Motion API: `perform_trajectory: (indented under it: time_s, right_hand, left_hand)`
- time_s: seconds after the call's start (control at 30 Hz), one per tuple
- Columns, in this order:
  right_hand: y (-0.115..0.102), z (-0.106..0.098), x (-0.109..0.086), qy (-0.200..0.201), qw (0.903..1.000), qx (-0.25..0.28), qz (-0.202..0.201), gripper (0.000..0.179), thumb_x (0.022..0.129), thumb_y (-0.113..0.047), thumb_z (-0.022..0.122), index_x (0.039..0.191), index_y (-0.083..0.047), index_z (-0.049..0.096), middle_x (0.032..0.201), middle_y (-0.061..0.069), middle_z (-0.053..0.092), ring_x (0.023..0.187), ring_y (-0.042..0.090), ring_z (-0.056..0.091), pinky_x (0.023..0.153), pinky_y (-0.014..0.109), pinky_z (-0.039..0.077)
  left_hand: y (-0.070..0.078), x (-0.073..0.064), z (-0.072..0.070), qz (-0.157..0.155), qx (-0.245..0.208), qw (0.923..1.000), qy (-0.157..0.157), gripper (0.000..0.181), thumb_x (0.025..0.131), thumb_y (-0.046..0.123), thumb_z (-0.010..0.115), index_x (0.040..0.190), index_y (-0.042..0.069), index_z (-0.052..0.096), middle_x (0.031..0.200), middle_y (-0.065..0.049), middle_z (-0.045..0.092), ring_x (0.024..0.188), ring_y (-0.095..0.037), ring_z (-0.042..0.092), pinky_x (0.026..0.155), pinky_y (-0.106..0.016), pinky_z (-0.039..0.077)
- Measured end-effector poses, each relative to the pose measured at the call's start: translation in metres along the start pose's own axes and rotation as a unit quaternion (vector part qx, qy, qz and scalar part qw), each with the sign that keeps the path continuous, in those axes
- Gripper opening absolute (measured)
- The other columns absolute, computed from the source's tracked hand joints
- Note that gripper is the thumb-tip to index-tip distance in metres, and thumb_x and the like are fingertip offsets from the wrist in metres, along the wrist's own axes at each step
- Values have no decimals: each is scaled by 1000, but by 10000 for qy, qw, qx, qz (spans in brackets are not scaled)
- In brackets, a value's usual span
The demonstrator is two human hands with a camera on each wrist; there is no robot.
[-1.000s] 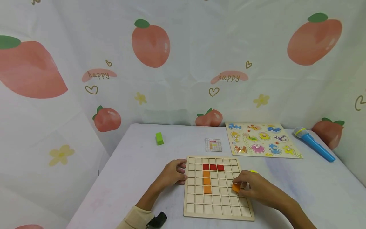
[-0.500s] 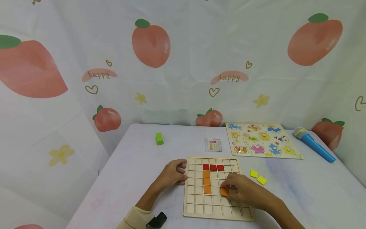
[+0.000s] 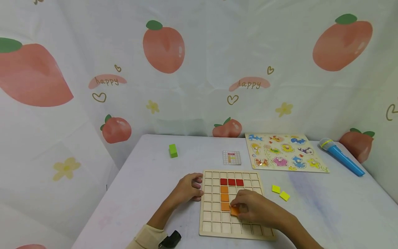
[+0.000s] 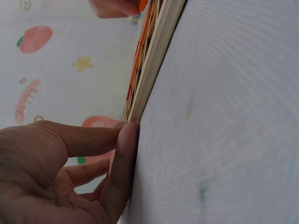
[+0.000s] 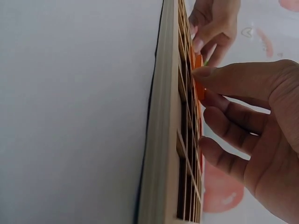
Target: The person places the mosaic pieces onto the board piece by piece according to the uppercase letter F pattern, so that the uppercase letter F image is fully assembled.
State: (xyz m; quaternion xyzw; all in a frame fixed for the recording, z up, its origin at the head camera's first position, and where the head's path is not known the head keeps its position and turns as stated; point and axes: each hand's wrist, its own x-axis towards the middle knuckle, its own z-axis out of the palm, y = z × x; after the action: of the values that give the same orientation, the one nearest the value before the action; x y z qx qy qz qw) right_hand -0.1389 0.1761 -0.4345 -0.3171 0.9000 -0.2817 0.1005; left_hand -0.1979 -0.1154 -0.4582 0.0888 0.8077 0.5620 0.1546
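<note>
A square wooden grid board (image 3: 215, 217) lies on the table, with a row of red tiles (image 3: 231, 182) and a column of orange tiles (image 3: 225, 197) in its cells. My right hand (image 3: 259, 209) pinches another orange tile (image 3: 234, 211) between thumb and fingers, just right of the lowest orange tile in the column. In the right wrist view this tile (image 5: 199, 84) stands tilted close over the cells. My left hand (image 3: 187, 188) holds the board's left edge. The left wrist view shows its thumb and finger meeting at the wooden edge (image 4: 152, 70).
Two yellow tiles (image 3: 275, 188) lie right of the board. Behind it are a small printed grid card (image 3: 231, 157) and an animal puzzle board (image 3: 270, 159). A blue toy microphone (image 3: 345, 159) lies at the right, a green block (image 3: 173, 150) at the back left.
My right hand has carried the orange tile leftward across the board, to beside the orange column. Both yellow tiles have come into full view behind it. My left hand stays at the left edge.
</note>
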Motion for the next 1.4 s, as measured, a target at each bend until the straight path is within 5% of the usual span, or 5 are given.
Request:
perform_trajectory:
  time_s: [1.4]
  right_hand:
    - [-26,9,17,-371,9987,-348,-76,29,90,-28,86,118,-24,81,113,-19,67,103,2,60,100,35,60]
  left_hand:
    - [2,-3,-1,22,-40,10000,-3,69,83,-11,78,148,-5,55,125,-15,61,101,-23,62,68,-34,68]
